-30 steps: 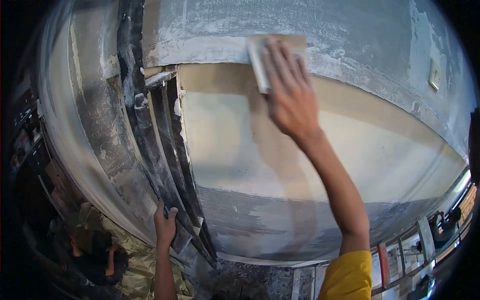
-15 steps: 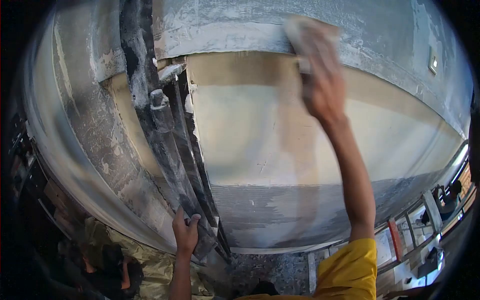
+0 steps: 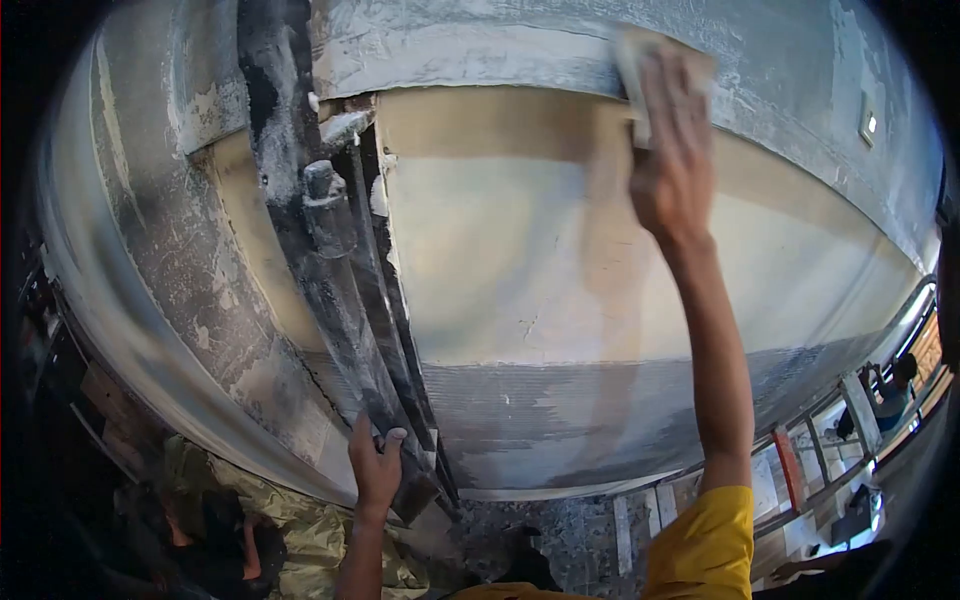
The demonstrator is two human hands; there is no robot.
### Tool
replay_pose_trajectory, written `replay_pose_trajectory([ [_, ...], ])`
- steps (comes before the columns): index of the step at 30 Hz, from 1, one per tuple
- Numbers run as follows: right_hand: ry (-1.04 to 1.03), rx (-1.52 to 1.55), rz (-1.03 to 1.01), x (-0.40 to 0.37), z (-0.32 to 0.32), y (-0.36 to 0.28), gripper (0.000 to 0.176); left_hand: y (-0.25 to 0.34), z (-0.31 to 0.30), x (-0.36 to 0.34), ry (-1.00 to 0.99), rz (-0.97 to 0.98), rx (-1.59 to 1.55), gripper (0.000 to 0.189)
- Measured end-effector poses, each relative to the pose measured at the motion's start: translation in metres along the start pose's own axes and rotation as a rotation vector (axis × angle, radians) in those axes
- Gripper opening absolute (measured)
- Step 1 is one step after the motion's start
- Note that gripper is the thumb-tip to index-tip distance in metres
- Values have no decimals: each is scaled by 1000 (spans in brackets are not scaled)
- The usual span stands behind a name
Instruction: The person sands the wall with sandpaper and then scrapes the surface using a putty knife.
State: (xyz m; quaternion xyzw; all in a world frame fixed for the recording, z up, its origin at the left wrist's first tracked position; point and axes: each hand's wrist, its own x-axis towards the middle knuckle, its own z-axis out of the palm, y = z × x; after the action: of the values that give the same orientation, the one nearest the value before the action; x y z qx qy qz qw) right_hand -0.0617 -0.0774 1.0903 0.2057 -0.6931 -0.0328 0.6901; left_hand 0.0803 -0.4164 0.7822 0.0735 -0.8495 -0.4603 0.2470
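My right hand [image 3: 678, 170], reaching up high, presses a pale beige piece of sandpaper [image 3: 635, 85] flat to the wall. The sandpaper lies over the rough grey-white band [image 3: 470, 60] above a smooth cream panel [image 3: 480, 250]. Part of it is hidden under my fingers. Lower down, my left hand [image 3: 376, 465] is closed around the lower end of a dark, dust-covered post [image 3: 340, 310] that slants down the wall. Its fingertips are partly hidden behind the post.
A light switch [image 3: 868, 125] is set in the wall at upper right. Crumpled tan sheeting [image 3: 320, 540] lies below left, near a crouching person [image 3: 235, 540]. At lower right stand a frame with a red bar [image 3: 788, 468] and another person [image 3: 890, 390].
My right hand has slid a little to the right along the band with the sandpaper. My left hand stays at the post. The view has shifted slightly.
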Motion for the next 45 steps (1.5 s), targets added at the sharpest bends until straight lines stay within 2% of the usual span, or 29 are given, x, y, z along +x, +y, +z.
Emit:
replay_pose_trajectory([
  [2,127,-45,101,-8,8,-4,59,-9,4,6,-14,59,-42,43],
  [4,193,86,137,6,26,-41,61,-13,0,4,-37,107,-72,42],
  [6,68,326,-76,24,49,-87,73,-6,6,5,-8,90,-182,41],
  [8,25,301,-136,45,48,-127,70,-7,3,3,-11,90,-177,41],
  [10,-61,322,-249,45,40,-101,69,-2,2,5,-2,107,-187,42],
  [11,-57,321,-251,42,34,-85,69,3,-1,3,-17,46,-158,42],
  [13,-113,156,-245,27,19,-46,69,-4,-3,5,-34,-4,-121,43],
  [15,20,65,-123,9,7,-7,62,-33,9,8,9,96,-6,50],
  [16,31,-22,40,0,4,-3,57,-30,6,9,7,103,-8,50],
  [18,216,-63,142,0,28,-23,73,-16,0,8,-23,182,-24,58],
  [19,175,12,154,4,34,-37,77,-12,-4,8,-34,186,-26,58],
  [20,84,173,131,11,37,-61,74,-8,-6,6,-76,125,-98,60],
  [21,11,275,65,19,44,-93,80,-6,-6,9,-115,71,-169,62],
  [22,56,348,-78,21,56,-113,81,-12,-3,10,-124,76,-172,62],
  [23,-22,323,-124,22,47,-105,80,-22,1,6,-90,72,-133,60],
  [24,-91,297,-163,25,39,-93,80,-28,1,7,-53,77,-87,57],
  [26,3,271,-51,5,26,-31,73,-9,-7,8,-78,102,-99,54],
  [28,77,-173,108,-17,6,49,71,-18,-3,11,-57,216,-93,52],
  [29,75,-178,105,-17,8,52,71,-19,-3,11,-62,218,-97,52],
  [31,273,-20,195,-16,13,51,67,-17,1,9,-35,220,-91,52],
  [32,226,87,225,-12,28,13,71,-11,1,9,-41,222,-97,52],
  [33,175,244,138,-3,38,-26,75,-2,-3,7,-65,181,-222,51],
  [34,171,244,135,-4,33,-20,75,2,-3,6,-81,140,-350,49],
  [36,130,160,106,-10,25,-3,70,-7,-4,6,-72,139,-313,46],
  [38,99,76,77,-13,15,22,65,-20,-3,8,-28,172,-87,46],
  [39,154,-94,153,-12,-1,43,59,-22,-5,8,-25,176,-83,46],
  [42,212,-48,233,-16,13,33,62,-18,0,7,-66,138,-173,50],
  [43,152,163,168,-13,23,-4,70,-15,1,6,-50,172,-200,51],
  [45,151,95,132,-1,16,17,68,-8,1,6,-22,209,-226,51],
])
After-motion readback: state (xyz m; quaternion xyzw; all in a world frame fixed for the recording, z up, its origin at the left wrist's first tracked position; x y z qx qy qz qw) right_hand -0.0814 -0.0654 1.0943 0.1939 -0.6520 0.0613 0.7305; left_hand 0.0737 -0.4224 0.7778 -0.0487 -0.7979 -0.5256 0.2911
